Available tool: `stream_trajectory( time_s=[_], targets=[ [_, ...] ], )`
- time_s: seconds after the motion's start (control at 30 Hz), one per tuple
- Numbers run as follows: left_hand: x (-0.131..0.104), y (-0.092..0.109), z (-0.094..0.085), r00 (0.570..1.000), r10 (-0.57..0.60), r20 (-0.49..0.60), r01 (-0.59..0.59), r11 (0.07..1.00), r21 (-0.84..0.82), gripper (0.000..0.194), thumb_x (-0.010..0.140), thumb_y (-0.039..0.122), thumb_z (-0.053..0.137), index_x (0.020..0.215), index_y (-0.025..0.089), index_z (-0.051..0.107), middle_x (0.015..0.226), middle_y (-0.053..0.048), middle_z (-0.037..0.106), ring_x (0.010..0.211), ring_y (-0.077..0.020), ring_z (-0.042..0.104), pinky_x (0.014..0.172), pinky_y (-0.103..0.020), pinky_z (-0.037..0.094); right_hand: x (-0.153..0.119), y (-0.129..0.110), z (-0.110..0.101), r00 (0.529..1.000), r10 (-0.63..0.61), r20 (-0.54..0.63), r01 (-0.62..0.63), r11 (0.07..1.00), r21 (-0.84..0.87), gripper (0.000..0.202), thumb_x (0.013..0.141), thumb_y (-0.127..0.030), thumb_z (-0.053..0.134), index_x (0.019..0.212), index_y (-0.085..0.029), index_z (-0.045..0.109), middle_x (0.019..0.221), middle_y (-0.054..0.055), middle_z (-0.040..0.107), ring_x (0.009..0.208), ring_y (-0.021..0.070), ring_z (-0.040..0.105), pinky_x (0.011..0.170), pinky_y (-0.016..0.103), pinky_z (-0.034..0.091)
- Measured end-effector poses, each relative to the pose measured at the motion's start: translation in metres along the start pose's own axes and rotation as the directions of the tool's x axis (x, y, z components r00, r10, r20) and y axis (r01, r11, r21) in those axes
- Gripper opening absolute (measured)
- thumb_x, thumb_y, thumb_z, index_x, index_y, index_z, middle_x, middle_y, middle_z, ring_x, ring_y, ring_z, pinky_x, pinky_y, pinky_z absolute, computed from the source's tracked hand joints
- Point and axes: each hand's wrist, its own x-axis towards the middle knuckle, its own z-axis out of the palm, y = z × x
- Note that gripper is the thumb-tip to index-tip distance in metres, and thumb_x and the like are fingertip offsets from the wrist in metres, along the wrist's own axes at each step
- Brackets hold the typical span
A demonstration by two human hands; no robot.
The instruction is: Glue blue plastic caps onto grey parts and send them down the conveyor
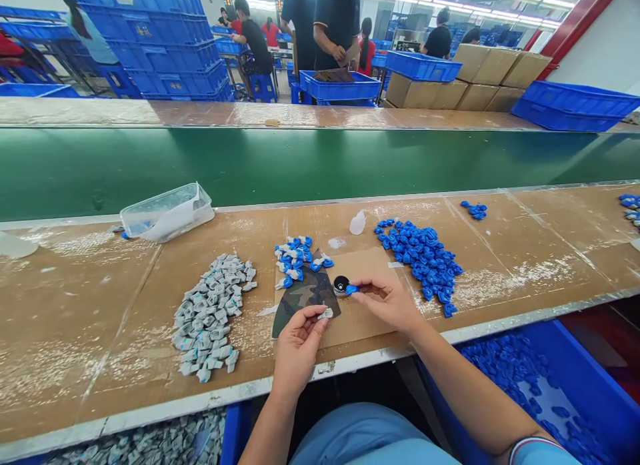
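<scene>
Between thumb and forefinger, my left hand (303, 341) pinches a small grey piece (325, 313) over the edge of a camouflage sheet (306, 297). My right hand (387, 301) grips a small blue piece (352, 289) at the rim of a round black pot (341, 285). The pot stands on a cardboard sheet (373, 265). A pile of grey pieces (213, 318) lies to the left and a pile of blue pieces (425, 255) to the right. Joined blue and grey pieces (295, 257) lie behind the camouflage sheet.
A clear plastic tub (167, 215) sits at the back left, near the green belt (240, 165). Below the table's front edge are a blue bin (575, 358) at right and grey pieces (150, 441) at left. Other people and stacked blue crates (160, 45) are beyond the belt.
</scene>
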Motion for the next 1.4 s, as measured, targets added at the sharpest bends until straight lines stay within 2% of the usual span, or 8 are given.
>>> stream_trajectory(
  time_s=[0.2,0.5,0.8,0.93,1.03,1.13,1.23,1.4],
  targets=[
    [0.000,-0.002,0.000,0.998,0.042,0.035,-0.042,0.999,0.003,0.034,0.062,0.033,0.077,0.090,0.018,0.067,0.087,-0.006,0.072,0.086,-0.0185,0.068,0.084,-0.033,0.054,-0.009,-0.017,0.012,0.978,-0.135,0.160,0.138,0.990,-0.008,0.014,0.086,-0.027,0.062,0.094,-0.021,0.072,0.087,0.004,0.074,0.079,0.0156,0.068,0.076,0.029,0.055],
    [-0.003,-0.003,0.000,0.994,0.051,0.095,-0.058,0.996,0.065,0.032,0.065,0.032,0.075,0.093,0.018,0.066,0.084,-0.006,0.070,0.085,-0.0186,0.067,0.079,-0.032,0.055,-0.005,-0.006,0.010,0.934,-0.207,0.290,0.239,0.968,-0.077,0.015,0.087,-0.032,0.062,0.091,-0.022,0.073,0.078,0.004,0.072,0.073,0.0147,0.066,0.071,0.027,0.053],
    [-0.002,0.001,0.000,0.998,0.020,0.053,-0.022,0.999,0.030,0.026,0.063,0.029,0.075,0.083,0.018,0.064,0.076,-0.002,0.068,0.074,-0.0139,0.065,0.072,-0.026,0.054,-0.019,0.005,0.030,0.992,-0.058,0.111,0.053,0.997,0.052,0.021,0.083,-0.041,0.066,0.087,-0.022,0.076,0.075,0.004,0.073,0.067,0.0150,0.067,0.061,0.026,0.053],
    [0.001,0.001,0.000,0.999,0.013,0.048,-0.015,0.998,0.053,0.033,0.062,0.033,0.076,0.088,0.017,0.063,0.078,-0.003,0.069,0.076,-0.0153,0.067,0.074,-0.029,0.055,-0.019,0.005,0.028,0.986,-0.124,0.115,0.125,0.992,-0.004,0.019,0.084,-0.036,0.066,0.095,-0.023,0.074,0.085,0.005,0.075,0.074,0.0163,0.069,0.069,0.028,0.054],
    [0.012,0.000,-0.005,0.997,0.077,-0.008,-0.075,0.990,0.120,0.036,0.062,0.038,0.076,0.089,0.017,0.063,0.081,-0.006,0.070,0.079,-0.0173,0.068,0.076,-0.031,0.056,-0.011,0.006,0.008,0.981,-0.157,0.112,0.175,0.970,-0.169,0.019,0.083,-0.029,0.066,0.100,-0.023,0.072,0.092,0.004,0.075,0.083,0.0178,0.068,0.079,0.031,0.053],
    [0.028,0.002,-0.012,0.979,0.180,-0.093,-0.157,0.965,0.212,0.038,0.062,0.043,0.075,0.088,0.017,0.063,0.082,-0.007,0.070,0.080,-0.0188,0.068,0.077,-0.034,0.057,0.002,0.011,-0.025,0.996,-0.036,-0.078,-0.011,0.850,-0.526,0.016,0.085,-0.019,0.060,0.094,-0.019,0.073,0.091,0.008,0.074,0.086,0.0226,0.066,0.082,0.037,0.050],
    [0.039,0.006,-0.018,0.963,0.232,-0.135,-0.191,0.945,0.265,0.040,0.064,0.045,0.072,0.091,0.017,0.063,0.084,-0.008,0.071,0.080,-0.0200,0.069,0.079,-0.036,0.058,0.014,0.017,-0.056,0.964,0.096,-0.247,-0.254,0.602,-0.757,0.022,0.084,-0.012,0.056,0.097,-0.016,0.073,0.097,0.012,0.072,0.092,0.0273,0.062,0.084,0.040,0.047],
    [0.039,0.004,-0.024,0.955,0.242,-0.174,-0.185,0.939,0.289,0.038,0.067,0.041,0.068,0.097,0.018,0.061,0.096,-0.010,0.070,0.089,-0.0220,0.070,0.084,-0.039,0.057,0.024,0.026,-0.076,0.950,0.194,-0.247,-0.306,0.403,-0.862,0.033,0.080,-0.005,0.057,0.106,-0.019,0.071,0.101,0.011,0.069,0.092,0.0258,0.061,0.083,0.036,0.046]
  ],
)
